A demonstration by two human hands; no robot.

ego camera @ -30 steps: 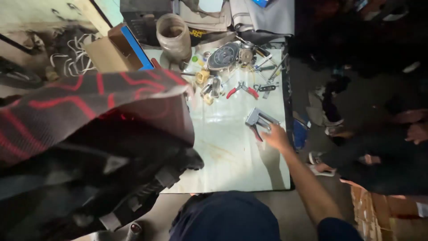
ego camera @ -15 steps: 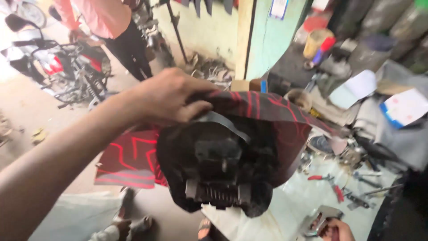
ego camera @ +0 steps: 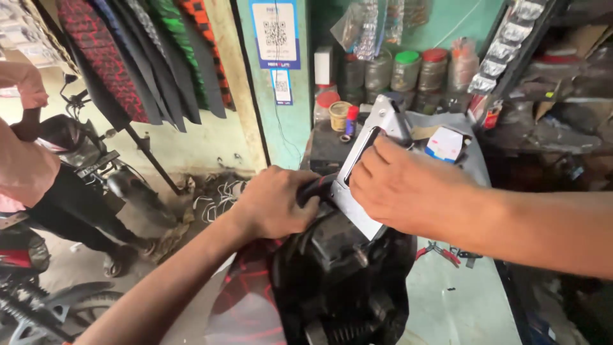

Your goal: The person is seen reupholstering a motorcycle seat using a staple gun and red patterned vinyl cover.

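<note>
- Head view, biggest thing first: a black motorcycle seat fills the lower middle, underside up, its red-and-black patterned cover showing at its 9 o'clock edge.
- At 3 o'clock of the seat lies a pale green worktable, with red-handled pliers resting on it just beside the seat.
- A person in a pink top stands at far 9 o'clock, next to a parked motorcycle; seat covers hang on the wall at 11 o'clock.
- Shelves at 12 o'clock hold a row of jars (lids red and green).
- The right hand is wrapped round the grey metal staple gun, fingers closed over its handle; the tool's lower end sits against the seat's upper rim, its body tilted up toward 1 o'clock.
- The left hand is curled shut on the seat's top edge, pinching the cover there, just beside the staple gun at its 9 o'clock.
</note>
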